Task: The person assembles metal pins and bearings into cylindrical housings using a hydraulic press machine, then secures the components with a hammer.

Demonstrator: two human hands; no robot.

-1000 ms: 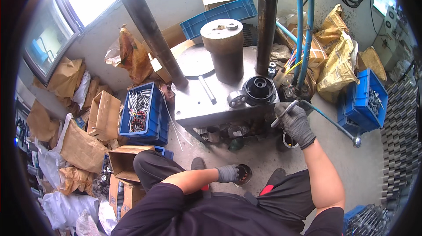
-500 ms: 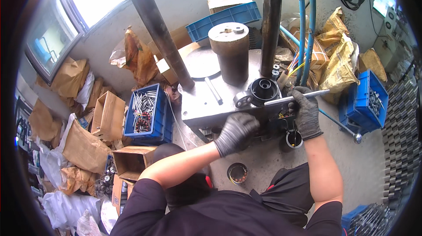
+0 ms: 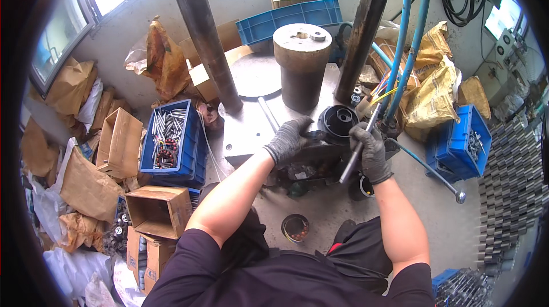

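Observation:
A round black metal housing (image 3: 338, 124) with a ringed centre sits at the near edge of the steel press table (image 3: 251, 127). My left hand (image 3: 289, 139), in a grey work glove, grips the lug on the housing's left side; its fingertips are partly hidden. Just right of the housing, my gloved right hand (image 3: 370, 152) is closed around a long thin metal rod (image 3: 350, 165). The rod slants, its lower end toward me and its upper end pointing away. Another metal rod (image 3: 267, 114) lies on the table beyond my left hand.
A thick steel cylinder (image 3: 302, 72) stands on the table between two dark posts (image 3: 207, 38). Left is a blue crate (image 3: 186, 161) of metal shafts; right, another blue crate (image 3: 463, 141). A ball-ended lever (image 3: 434, 172) juts out at right. A small round pot (image 3: 295, 227) stands on the floor.
The rod has swung from nearly level to a steep slant as my right hand turned and moved left. My left hand has moved up from the table's front onto the housing's lug.

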